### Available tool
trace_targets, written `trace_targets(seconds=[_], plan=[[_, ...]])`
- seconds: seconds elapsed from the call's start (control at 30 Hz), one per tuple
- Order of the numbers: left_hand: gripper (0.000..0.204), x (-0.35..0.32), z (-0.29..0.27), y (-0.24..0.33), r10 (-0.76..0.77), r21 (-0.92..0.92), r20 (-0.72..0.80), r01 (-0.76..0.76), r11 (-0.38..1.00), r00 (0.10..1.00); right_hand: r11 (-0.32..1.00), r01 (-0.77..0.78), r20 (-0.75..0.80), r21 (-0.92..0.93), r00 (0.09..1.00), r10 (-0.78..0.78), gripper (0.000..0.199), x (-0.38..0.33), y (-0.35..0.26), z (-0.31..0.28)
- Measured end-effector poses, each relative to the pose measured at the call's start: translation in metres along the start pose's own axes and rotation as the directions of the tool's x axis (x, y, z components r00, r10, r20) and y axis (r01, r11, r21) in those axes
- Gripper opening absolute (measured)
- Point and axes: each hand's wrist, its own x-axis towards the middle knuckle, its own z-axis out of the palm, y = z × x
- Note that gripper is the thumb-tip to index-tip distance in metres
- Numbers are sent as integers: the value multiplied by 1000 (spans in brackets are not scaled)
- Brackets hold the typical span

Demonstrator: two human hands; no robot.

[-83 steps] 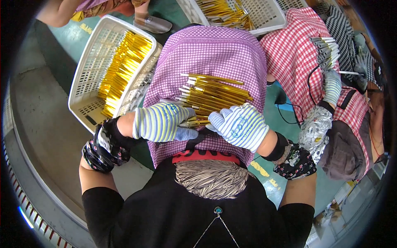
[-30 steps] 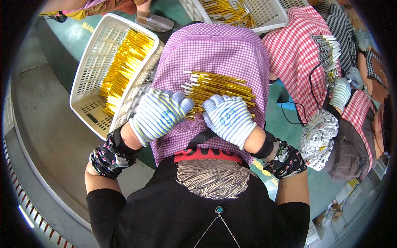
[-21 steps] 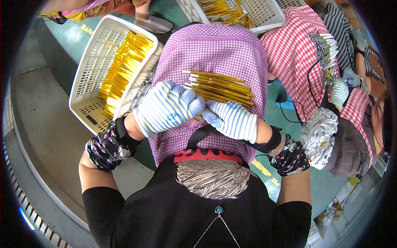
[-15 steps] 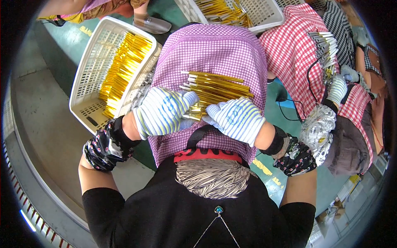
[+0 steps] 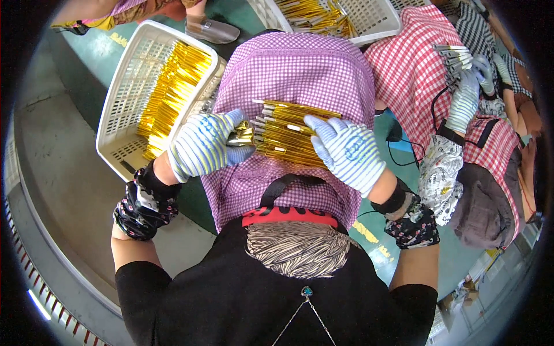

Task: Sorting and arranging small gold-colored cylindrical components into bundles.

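A bunch of slim gold foil-wrapped sticks point(image 5: 288, 142) with whitish ends lies across the purple checked apron point(image 5: 288, 63) on my lap. My left hand point(image 5: 205, 144), in a striped glove, is closed round a small gold bundle point(image 5: 242, 134) at the sticks' left ends. How many pieces it holds is hidden by the fingers. My right hand point(image 5: 351, 151), gloved alike, is over the right part of the bunch. A single stick with a white tip point(image 5: 300, 128) shows between its thumb and forefinger, lying above the others.
To my left stands a white plastic basket point(image 5: 115, 109) holding many gold sticks point(image 5: 176, 95). Another white basket point(image 5: 375, 29) with gold sticks is ahead. At right, a co-worker in a red checked apron point(image 5: 404, 63) handles similar sticks point(image 5: 453, 57). A person's shoe point(image 5: 213, 30) shows at upper left.
My hands have moved apart: the left back to the left with the gold bundle, the right to the right over the bunch. The co-worker's hands have moved up to the sticks' tips.
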Motion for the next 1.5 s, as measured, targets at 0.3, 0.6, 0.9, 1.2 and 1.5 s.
trace_targets(seconds=[0.3,0.6,0.9,1.2,1.5], plan=[[34,-8,9,-13,-81,-3,-103,81,997,991,958,280,8,-55,960,-280,25,22,-30,41],[33,-9,14,-5,66,153,-160,-41,987,985,956,270,127,-117,959,-255,19,28,-39,56],[31,5,6,34,370,518,62,-347,782,927,939,-39,260,342,964,-54,24,14,-37,25],[27,12,17,26,557,661,80,-462,591,827,793,575,-221,200,815,-535,28,5,-14,30],[34,8,8,37,100,206,236,-150,967,967,939,341,210,-37,922,-326,26,2,-28,-9]])
